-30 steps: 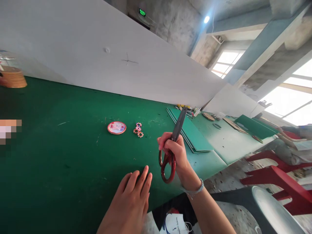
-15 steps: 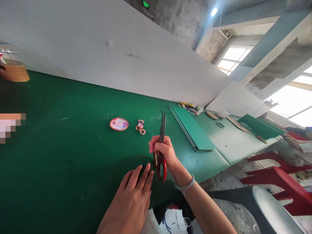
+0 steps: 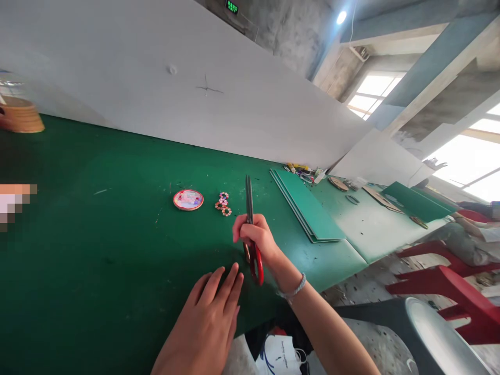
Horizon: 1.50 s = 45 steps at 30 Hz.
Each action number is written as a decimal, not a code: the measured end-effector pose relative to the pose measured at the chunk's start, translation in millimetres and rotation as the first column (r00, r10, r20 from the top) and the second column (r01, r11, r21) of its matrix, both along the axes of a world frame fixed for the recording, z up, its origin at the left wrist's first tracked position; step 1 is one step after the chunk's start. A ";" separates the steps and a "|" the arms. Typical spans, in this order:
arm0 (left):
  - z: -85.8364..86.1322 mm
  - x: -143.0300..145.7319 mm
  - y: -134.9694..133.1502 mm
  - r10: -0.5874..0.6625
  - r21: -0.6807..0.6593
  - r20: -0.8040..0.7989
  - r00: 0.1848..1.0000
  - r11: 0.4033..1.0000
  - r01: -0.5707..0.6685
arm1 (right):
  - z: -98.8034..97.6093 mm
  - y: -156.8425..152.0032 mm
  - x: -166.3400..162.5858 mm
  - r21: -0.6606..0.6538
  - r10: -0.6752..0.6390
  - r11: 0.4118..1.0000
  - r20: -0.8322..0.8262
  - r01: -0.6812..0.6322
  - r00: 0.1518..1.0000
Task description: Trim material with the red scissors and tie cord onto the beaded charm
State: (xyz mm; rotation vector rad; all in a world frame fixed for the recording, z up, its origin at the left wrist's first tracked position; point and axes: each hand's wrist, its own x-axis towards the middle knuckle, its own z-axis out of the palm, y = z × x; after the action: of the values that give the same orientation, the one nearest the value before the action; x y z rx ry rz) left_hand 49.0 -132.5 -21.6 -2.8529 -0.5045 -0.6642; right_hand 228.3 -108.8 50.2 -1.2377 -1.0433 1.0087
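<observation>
In my right hand (image 3: pixel 260 237) is a pair of scissors (image 3: pixel 249 200) with red handles, gripped round the middle. Its closed blades point away from me, towards the back of the table. My left hand (image 3: pixel 213 307) lies flat on the green tabletop (image 3: pixel 97 260), fingers stretched out, just left of the scissor handles. Beyond both hands sit a small round piece with a red rim and a pale, colourful face (image 3: pixel 188 199) and a little cluster of flower-like rings (image 3: pixel 223 204).
Stacked green boards (image 3: pixel 307 205) lie to the right, with assorted small tools (image 3: pixel 302 171) behind them. A white panel (image 3: pixel 156 78) rises along the back edge. A wooden-looking container (image 3: pixel 21 115) stands far left. Red stools (image 3: pixel 449 297) and a grey stool (image 3: pixel 441 333) are on the right.
My right hand has moved slightly left with the scissors, whose blades now tilt a little to the left. My left hand has stayed nearly in place, flat on the table.
</observation>
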 end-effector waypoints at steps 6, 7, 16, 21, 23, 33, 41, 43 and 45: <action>1.5 -3.2 -1.1 -0.007 -0.008 -0.092 0.996 1.000 0.006 | -7.1 -13.1 -1.8 0.075 -0.024 0.997 0.031 0.022 0.999; 1.8 -3.1 -1.5 0.008 -0.019 -0.083 0.996 1.000 -0.010 | -7.4 -14.2 -1.1 0.069 -0.020 0.997 0.011 0.019 1.000; -1.1 -2.8 -2.4 -0.016 -0.046 -0.060 0.998 0.999 0.013 | -8.8 -14.5 -8.4 0.067 -0.053 0.996 0.008 0.052 0.999; -3.2 -2.0 0.1 0.004 -0.032 -0.028 1.000 0.999 -0.005 | 1.2 -11.9 -1.8 0.046 -0.068 0.997 -0.025 0.069 0.997; -4.1 -1.6 0.6 -0.016 -0.015 -0.015 1.000 1.000 0.015 | 9.6 -13.9 4.1 0.099 -0.093 0.990 -0.058 0.098 0.994; -2.8 -2.1 1.2 -0.029 -0.017 0.041 0.999 0.999 0.030 | -7.8 -13.0 0.3 0.068 -0.079 0.994 -0.099 0.086 0.992; -4.9 -15.6 2.0 -0.039 0.007 0.099 0.994 0.999 0.039 | -2.3 -16.0 -2.6 0.054 -0.103 0.993 -0.043 0.105 0.994; -2.2 -20.7 3.5 -0.050 0.035 0.101 0.994 0.998 0.047 | -2.0 -17.8 -4.0 0.045 -0.132 0.990 -0.021 0.132 0.991; 1.6 -22.1 5.4 -0.057 0.066 0.085 0.995 0.997 0.051 | -3.4 -20.2 -3.7 0.049 -0.174 0.983 -0.025 0.175 0.984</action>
State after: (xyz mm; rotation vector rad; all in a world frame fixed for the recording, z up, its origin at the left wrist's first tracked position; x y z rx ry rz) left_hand 26.9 -127.1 -20.0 -2.7963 -0.4122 -0.8012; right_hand 224.6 -129.0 46.8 -1.2517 -0.9220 0.8526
